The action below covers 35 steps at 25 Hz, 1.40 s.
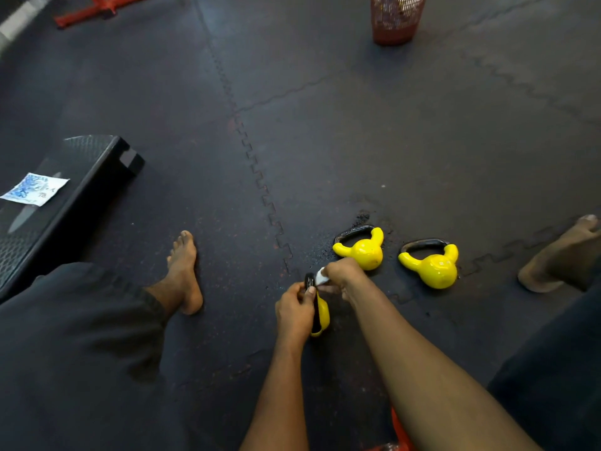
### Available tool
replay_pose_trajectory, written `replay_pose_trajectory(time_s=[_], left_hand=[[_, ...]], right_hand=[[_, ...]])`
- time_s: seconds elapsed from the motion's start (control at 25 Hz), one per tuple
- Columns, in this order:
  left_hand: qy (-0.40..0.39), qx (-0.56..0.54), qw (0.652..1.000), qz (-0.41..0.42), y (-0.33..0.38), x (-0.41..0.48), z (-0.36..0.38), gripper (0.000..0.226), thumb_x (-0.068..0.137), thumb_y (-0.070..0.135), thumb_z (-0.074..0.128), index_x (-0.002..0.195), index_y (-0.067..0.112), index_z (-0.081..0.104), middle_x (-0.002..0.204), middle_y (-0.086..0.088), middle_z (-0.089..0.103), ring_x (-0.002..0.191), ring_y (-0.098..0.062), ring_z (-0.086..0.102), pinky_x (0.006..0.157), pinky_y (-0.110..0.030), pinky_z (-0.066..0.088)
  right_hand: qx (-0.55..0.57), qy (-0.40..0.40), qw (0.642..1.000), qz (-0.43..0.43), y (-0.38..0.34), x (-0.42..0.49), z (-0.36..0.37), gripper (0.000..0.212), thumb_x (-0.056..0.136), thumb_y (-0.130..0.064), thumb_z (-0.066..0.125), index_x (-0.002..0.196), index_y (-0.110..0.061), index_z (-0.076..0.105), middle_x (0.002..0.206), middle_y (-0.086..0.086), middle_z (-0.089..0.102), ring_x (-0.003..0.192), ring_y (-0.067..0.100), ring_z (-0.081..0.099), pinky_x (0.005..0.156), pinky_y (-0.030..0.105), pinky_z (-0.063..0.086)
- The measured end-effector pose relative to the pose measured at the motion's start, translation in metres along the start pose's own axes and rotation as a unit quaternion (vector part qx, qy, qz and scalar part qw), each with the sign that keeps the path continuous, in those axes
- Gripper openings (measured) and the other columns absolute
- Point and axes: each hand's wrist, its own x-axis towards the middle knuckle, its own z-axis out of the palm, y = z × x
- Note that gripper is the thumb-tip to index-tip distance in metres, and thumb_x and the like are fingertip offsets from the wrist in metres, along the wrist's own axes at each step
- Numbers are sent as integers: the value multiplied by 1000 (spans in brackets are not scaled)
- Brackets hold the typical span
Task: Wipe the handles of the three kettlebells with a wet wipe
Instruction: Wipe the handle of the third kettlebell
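Kettlebell (pixel 322 315) half hidden, hands gripping handle

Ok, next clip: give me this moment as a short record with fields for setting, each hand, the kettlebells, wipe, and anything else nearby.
setting: dark rubber floor mat, person seated, barefoot
left hand: grips the held kettlebell at its black handle
right hand: presses the white wet wipe on that handle
other kettlebells: middle kettlebell and right kettlebell lie on the mat, apart, untouched
wipe packet: on the black bench, far left
also: red mesh bin at top
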Motion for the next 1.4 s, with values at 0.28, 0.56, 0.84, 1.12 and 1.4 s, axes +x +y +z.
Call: replay_pose_trajectory(time_s=[0.28,0.56,0.84,1.12,1.4], left_hand=[[35,-16,999,-11,-5,0,10,12,97,33,49,93,22,47,84,-6,64,78,-23,63,71,-40,53],[29,-16,999,-3,-13,13,4,16,101,31,39,88,22,42,81,-13,62,75,-30,62,67,-45,50],[39,-19,999,4,-16,14,5,21,102,32,37,84,23,44,73,0,57,67,-15,53,55,-29,39],[30,-22,999,7,-14,17,5,23,103,33,34,87,21,45,77,0,58,66,-11,50,56,-30,38],[15,-101,995,2,-15,27,9,26,102,27,36,85,13,49,83,-11,60,71,-20,51,65,-39,44]], right_hand=[[54,-7,998,-9,-5,-3,2,11,85,17,51,83,7,55,77,20,59,58,24,60,37,28,53],[1,-27,999,-26,-1,2,-2,32,83,4,59,114,6,58,101,19,62,77,26,65,55,30,60],[-149,101,960,-214,14,2,-1,26,87,-7,57,106,-14,74,104,12,74,90,27,67,79,33,53],[-309,61,941,-123,50,-2,-3,29,85,-21,67,113,-19,72,118,7,70,114,26,62,95,30,49],[-250,82,932,-250,27,-20,8,32,86,-12,56,109,-24,74,108,5,73,103,24,66,89,33,52]])
